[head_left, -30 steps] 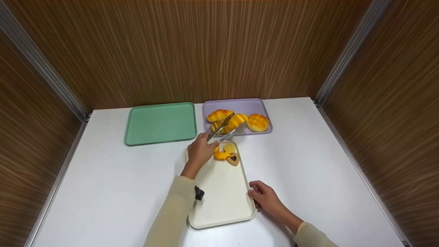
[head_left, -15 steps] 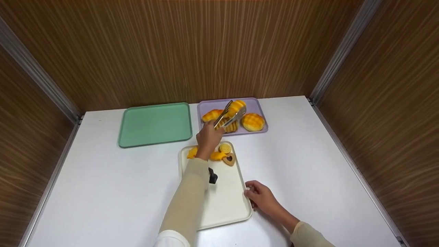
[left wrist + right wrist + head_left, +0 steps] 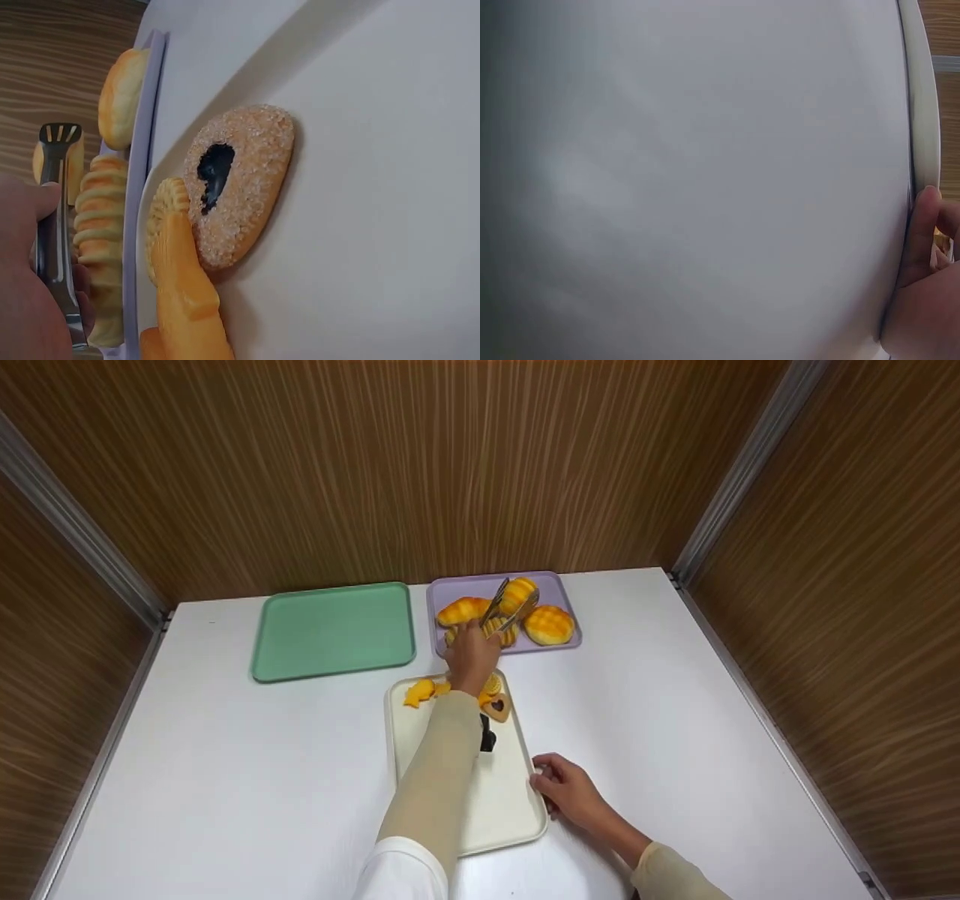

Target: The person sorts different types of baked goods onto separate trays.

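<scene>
My left hand (image 3: 472,658) grips metal tongs (image 3: 54,240) and reaches over the purple tray (image 3: 551,582). The tong arms stand either side of a yellow striped bread roll (image 3: 519,594) at the back of that tray; whether they still squeeze it I cannot tell. Below the tongs lies a ridged brown-striped bread (image 3: 101,240), partly covered by the hand. At the cream tray's right side, my right hand (image 3: 576,793) holds the rim, its thumb at the edge; in the right wrist view fingers touch the cream tray (image 3: 925,112).
A croissant-like bread (image 3: 461,611) and a round bun (image 3: 550,625) share the purple tray. On the cream tray lie a heart-topped cookie (image 3: 244,180), a yellow fish-shaped piece (image 3: 420,692) and other small pieces. A green tray (image 3: 334,630) stands at the back left, before a wood-grain wall (image 3: 375,472).
My left hand has moved forward with the tongs, and the yellow striped roll has shifted from the front to the back of the purple tray. The right hand stays at the cream tray's rim.
</scene>
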Demonstrator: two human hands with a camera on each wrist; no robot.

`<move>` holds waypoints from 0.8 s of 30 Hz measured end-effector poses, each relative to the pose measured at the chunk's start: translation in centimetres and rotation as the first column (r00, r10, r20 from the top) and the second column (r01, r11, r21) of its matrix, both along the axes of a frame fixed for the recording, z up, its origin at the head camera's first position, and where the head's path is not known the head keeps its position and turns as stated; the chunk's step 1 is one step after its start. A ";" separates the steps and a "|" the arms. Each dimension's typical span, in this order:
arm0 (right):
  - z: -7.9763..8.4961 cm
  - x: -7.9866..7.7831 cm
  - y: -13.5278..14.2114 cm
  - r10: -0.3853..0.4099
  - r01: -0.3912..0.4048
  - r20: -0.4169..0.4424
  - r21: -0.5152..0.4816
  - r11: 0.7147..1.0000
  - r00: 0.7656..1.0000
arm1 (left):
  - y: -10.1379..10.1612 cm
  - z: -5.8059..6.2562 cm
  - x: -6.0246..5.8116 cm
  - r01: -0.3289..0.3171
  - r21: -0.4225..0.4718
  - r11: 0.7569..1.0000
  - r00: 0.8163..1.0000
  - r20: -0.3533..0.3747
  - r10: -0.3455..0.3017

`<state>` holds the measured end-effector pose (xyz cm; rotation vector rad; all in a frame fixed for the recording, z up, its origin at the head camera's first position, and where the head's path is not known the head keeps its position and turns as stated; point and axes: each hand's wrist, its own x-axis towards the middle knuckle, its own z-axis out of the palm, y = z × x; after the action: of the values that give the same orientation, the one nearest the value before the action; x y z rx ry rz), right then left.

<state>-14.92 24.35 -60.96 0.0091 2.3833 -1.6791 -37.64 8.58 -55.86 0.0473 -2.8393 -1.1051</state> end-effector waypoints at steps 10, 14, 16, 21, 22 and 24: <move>0.4 0.2 -0.1 0.002 -0.002 0.011 -0.009 1.000 1.000 | 1.1 0.5 -0.9 -0.018 -0.028 0.999 0.998 0.055 0.019; 0.4 0.2 -0.2 0.008 -0.008 0.028 -0.004 1.000 1.000 | 0.9 0.5 -0.9 -0.022 -0.047 0.999 0.998 0.050 0.025; 0.4 0.1 -0.2 0.012 -0.012 0.031 -0.002 1.000 0.999 | 0.9 0.5 -0.9 -0.025 -0.060 0.998 0.999 0.039 0.028; 0.4 0.1 -0.1 0.008 -0.008 0.036 0.001 1.000 0.999 | 1.1 0.9 -0.8 -0.031 -0.054 0.998 0.999 0.024 0.033; 0.5 0.2 -0.1 0.006 -0.006 0.034 0.005 1.000 0.999 | 1.1 0.9 -0.8 -0.028 -0.053 0.998 0.999 0.022 0.029; 0.7 0.3 -0.2 0.002 -0.002 0.028 0.012 1.000 1.000 | 1.0 1.0 -0.8 -0.018 -0.053 0.998 1.000 0.017 0.019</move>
<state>-14.57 24.10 -60.25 0.0324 2.3722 -1.6526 -38.40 9.61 -54.86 0.0791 -2.8758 -1.0305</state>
